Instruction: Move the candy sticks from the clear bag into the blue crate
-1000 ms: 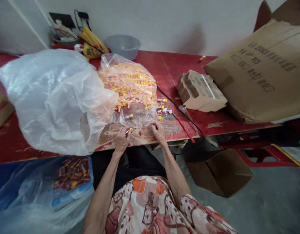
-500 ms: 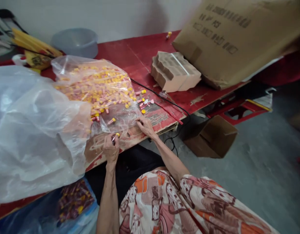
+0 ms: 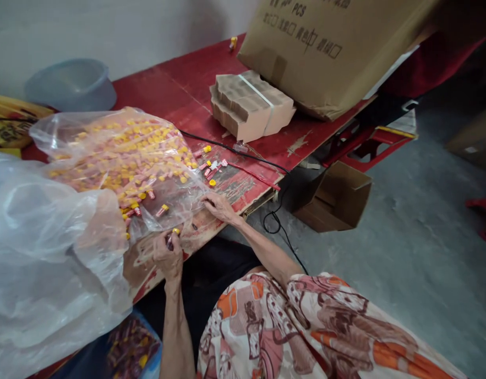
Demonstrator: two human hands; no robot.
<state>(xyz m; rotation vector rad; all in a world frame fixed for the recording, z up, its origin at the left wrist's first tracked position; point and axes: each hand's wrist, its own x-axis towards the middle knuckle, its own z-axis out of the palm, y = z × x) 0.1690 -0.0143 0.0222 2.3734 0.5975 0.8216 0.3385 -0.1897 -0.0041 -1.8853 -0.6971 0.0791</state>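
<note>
My left hand [image 3: 168,256] is closed around a small dark piece with a yellow cap [image 3: 176,231], over the worn front edge of the red table [image 3: 148,84]. To its right, my right hand [image 3: 219,206] has its fingers pinched at the edge of a clear plastic bag [image 3: 183,197]; whether anything else is between them is too small to tell. Many small pink pieces with yellow caps [image 3: 140,137] lie in and under that bag. One such piece [image 3: 162,210] lies near the bag's front, just above my left hand.
A strapped cardboard stack [image 3: 253,105] and a large carton [image 3: 329,58] sit at the back right. A blue basin [image 3: 71,84] stands at the back left, white plastic sheeting [image 3: 57,263] in front. A black cable [image 3: 243,152] crosses the table. An open box [image 3: 333,197] stands on the floor.
The view has turned to the right, so the table's contents sit farther left in the picture. Both hands keep nearly the same pose and place at the table edge.
</note>
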